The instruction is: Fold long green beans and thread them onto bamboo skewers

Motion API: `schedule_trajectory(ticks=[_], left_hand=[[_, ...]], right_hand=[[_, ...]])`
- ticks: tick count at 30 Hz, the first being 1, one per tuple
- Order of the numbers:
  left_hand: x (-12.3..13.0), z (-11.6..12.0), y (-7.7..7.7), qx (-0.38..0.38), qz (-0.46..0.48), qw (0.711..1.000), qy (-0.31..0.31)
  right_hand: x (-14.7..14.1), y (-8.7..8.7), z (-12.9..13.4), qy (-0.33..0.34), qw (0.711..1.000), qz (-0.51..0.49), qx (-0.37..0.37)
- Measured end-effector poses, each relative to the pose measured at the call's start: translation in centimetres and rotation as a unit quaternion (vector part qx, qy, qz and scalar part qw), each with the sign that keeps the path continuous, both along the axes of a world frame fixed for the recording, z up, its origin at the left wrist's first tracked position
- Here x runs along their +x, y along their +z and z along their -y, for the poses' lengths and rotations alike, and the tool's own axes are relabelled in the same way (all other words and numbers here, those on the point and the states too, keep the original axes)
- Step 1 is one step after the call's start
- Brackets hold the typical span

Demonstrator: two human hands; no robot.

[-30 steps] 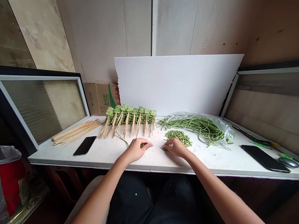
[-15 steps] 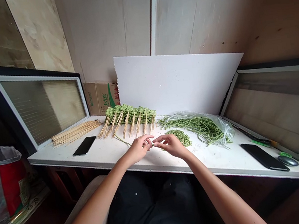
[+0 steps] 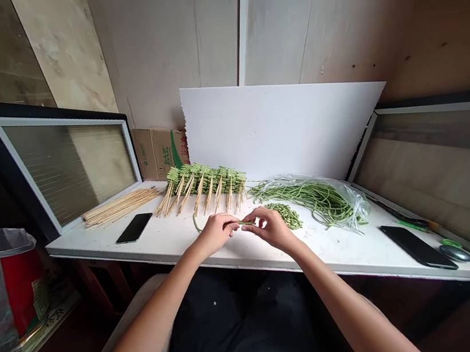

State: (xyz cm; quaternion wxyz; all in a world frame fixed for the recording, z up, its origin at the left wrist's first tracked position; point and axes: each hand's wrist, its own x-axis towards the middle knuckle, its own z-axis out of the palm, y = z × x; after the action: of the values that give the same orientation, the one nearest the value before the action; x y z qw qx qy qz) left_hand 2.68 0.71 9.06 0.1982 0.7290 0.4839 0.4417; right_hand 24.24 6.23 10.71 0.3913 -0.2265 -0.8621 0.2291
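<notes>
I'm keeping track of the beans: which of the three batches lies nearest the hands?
The small pile of cut pieces, just beyond the right hand; the skewered beans and long uncut beans lie farther off.

long green bean (image 3: 246, 222): thin, one end roughly level, pinched between left hand (image 3: 220, 233) and right hand (image 3: 270, 229); other side curved | short bean pieces (image 3: 287, 216): green, loose heap on white table (image 3: 335, 248)

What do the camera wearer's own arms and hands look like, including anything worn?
The left hand and right hand are bare: no gloves, rings or watch visible. The left forearm and right forearm show no sleeves; the shoulders are out of view.
</notes>
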Motion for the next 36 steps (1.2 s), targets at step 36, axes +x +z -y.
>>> schedule_trajectory(ticks=[36], left_hand=[[-0.8,-0.2,-0.4,-0.008,-0.072,0.997,-0.007]], right_hand=[[2.3,-6.6,-6.4,-0.165,0.973,0.162,0.009]])
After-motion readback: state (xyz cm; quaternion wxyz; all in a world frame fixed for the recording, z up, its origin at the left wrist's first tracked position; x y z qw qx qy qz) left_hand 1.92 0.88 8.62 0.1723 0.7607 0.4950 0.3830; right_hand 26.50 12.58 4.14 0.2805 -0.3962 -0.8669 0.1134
